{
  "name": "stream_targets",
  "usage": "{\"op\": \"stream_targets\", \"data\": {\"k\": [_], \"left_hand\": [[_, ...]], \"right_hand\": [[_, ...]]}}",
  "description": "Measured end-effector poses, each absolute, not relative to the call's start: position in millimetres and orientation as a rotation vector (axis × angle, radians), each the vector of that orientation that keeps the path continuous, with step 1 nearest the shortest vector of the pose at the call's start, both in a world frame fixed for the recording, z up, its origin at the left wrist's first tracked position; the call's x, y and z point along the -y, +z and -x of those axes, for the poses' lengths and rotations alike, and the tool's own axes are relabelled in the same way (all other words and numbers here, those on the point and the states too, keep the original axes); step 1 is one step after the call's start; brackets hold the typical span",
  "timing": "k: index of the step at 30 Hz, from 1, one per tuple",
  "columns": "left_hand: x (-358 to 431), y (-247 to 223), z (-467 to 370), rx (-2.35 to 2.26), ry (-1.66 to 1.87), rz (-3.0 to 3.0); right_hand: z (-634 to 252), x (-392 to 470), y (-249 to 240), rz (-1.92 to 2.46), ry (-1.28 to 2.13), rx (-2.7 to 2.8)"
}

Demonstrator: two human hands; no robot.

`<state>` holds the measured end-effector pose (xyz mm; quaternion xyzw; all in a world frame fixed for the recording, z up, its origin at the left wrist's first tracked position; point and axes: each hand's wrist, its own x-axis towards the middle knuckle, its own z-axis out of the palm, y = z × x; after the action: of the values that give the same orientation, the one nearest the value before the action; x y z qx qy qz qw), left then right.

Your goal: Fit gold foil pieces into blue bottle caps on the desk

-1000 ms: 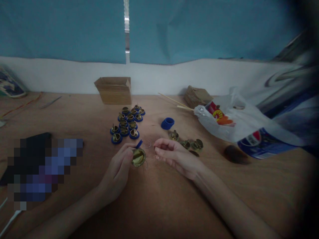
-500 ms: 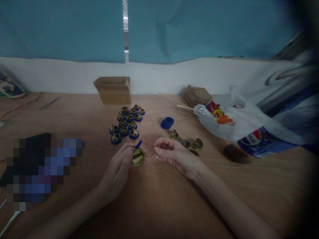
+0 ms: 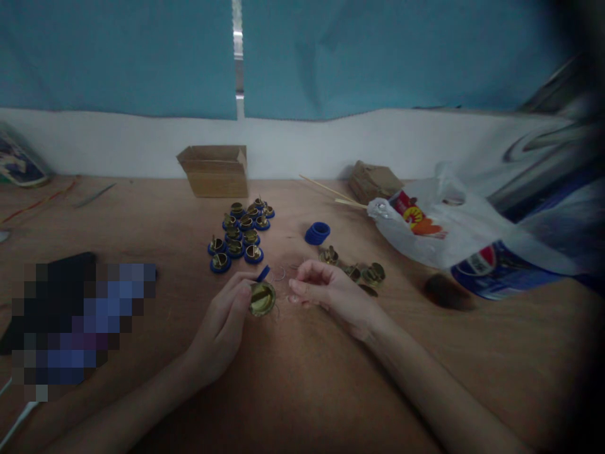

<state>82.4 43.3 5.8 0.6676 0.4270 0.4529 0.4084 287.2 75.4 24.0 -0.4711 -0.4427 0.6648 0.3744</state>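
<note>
My left hand (image 3: 227, 312) pinches a round brass-coloured metal piece (image 3: 262, 299) with a raised strip across its face. A blue ring (image 3: 263, 273) sticks up at the same fingertips, seen edge-on. My right hand (image 3: 326, 293) is closed, thumb against fingertips, a short way right of the brass piece; what it pinches, if anything, is too small to make out. Thin wire-like loops (image 3: 280, 272) lie on the table between the hands. Beyond the right hand are several loose brass pieces (image 3: 374, 273) and a stack of blue rings (image 3: 317, 233). Farther left stand several brass pieces in blue rings (image 3: 235, 248).
An open cardboard box (image 3: 218, 180) and a crumpled brown packet (image 3: 375, 181) stand along the wall. At right lie a white plastic bag (image 3: 425, 246), a blue Pepsi package (image 3: 501, 268) and a dark brown object (image 3: 449, 291). A pixelated dark object (image 3: 51, 302) lies at left.
My right hand has shifted slightly, its fingertips a little farther left and up. The left hand and the brass piece stay in place.
</note>
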Motion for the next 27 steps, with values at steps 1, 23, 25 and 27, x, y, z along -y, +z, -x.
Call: {"op": "stream_targets", "data": {"k": [1, 23, 25, 27], "left_hand": [[-43.3, 5.9, -82.5, -1.074, 1.133, -1.684], [-42.1, 6.6, -81.8, -1.076, 1.120, -1.710], [-41.9, 6.0, -82.0, -1.078, 1.114, -1.712], [-41.7, 5.0, -82.3, -1.071, 1.103, -1.709]], "right_hand": [[-287.2, -75.4, 23.6, 1.208, 1.697, 1.140], [-286.2, -71.0, 26.7, 1.009, 1.797, 1.147], [-286.8, -70.9, 25.3, 0.979, 1.814, 1.155], [-287.4, -71.0, 23.7, 0.955, 1.826, 1.163]]}}
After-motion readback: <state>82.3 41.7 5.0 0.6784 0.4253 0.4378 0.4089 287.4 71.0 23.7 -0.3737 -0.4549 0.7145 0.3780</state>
